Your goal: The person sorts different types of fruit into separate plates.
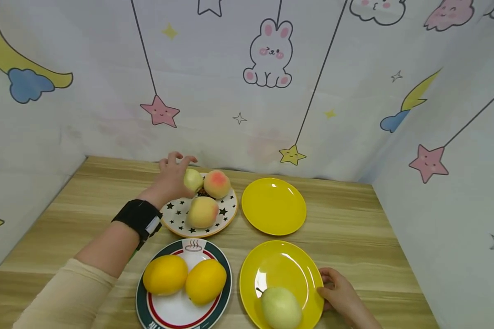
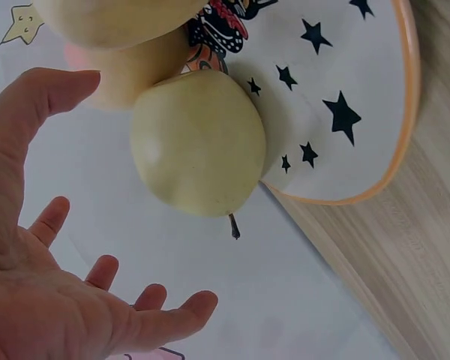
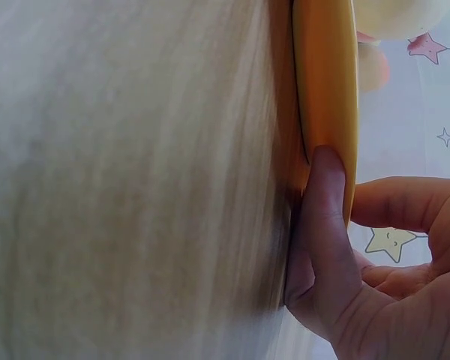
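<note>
At the far left, my left hand (image 1: 174, 179) is spread over a pale green pear (image 1: 193, 180) on the star-patterned plate (image 1: 174, 220). A gap separates thumb and fingers from the pear (image 2: 199, 146) in the left wrist view. Two peaches, one behind (image 1: 217, 184) and one in front (image 1: 203, 213), share that plate. My right hand (image 1: 340, 293) pinches the right rim of the near yellow plate (image 1: 267, 262). Its thumb and a finger straddle the plate edge (image 3: 331, 90) in the right wrist view. On that yellow plate lies another pale green pear (image 1: 281, 309), stem toward upper left.
A dark-green-rimmed plate (image 1: 142, 299) with two yellow mango-like fruits (image 1: 165, 274) stands at front left, beside the near yellow plate. Behind that one is a second yellow plate (image 1: 273, 206), bare. A printed cloth wall (image 1: 214, 91) encloses the wooden table (image 1: 362, 237).
</note>
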### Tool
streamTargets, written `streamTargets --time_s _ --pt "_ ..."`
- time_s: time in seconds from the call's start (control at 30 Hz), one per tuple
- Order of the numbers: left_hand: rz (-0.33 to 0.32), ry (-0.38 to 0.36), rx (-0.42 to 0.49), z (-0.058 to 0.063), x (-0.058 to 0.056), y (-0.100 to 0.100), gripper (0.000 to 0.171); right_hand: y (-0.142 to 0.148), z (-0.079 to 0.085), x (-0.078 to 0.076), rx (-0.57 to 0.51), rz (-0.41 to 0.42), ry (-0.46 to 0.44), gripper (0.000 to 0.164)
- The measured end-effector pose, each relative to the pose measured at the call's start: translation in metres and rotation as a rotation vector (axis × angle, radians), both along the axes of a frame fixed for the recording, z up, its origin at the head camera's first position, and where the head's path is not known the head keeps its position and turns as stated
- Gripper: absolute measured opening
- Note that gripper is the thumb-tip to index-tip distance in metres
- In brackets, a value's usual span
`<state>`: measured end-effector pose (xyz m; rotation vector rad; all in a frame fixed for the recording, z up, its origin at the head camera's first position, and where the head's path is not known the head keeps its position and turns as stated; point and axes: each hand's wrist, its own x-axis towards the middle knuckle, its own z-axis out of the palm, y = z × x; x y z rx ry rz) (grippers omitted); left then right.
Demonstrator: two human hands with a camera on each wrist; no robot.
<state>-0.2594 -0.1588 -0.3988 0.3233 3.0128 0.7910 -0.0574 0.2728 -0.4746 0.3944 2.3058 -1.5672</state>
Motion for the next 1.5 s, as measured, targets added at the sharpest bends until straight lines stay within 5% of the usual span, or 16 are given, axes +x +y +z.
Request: streamTargets --time_s 0.37,0.93,1.5 --pt "0.026 -0.035 -0.066 -0.009 -0.012 0.014 0.087 0.003 0.0 0.001 -0.013 0.011 -0.007 0.043" --pt "0.037 -0.107 -0.042 -0.02 -0.027 0.023 0.081 0.005 -0.001 0.002 -0.006 -0.001 -0.01 0.043" --pt "0.058 -0.083 -0.077 -0.039 -0.034 0.023 0.068 0.003 -0.001 -0.001 0.0 0.001 -0.008 0.042"
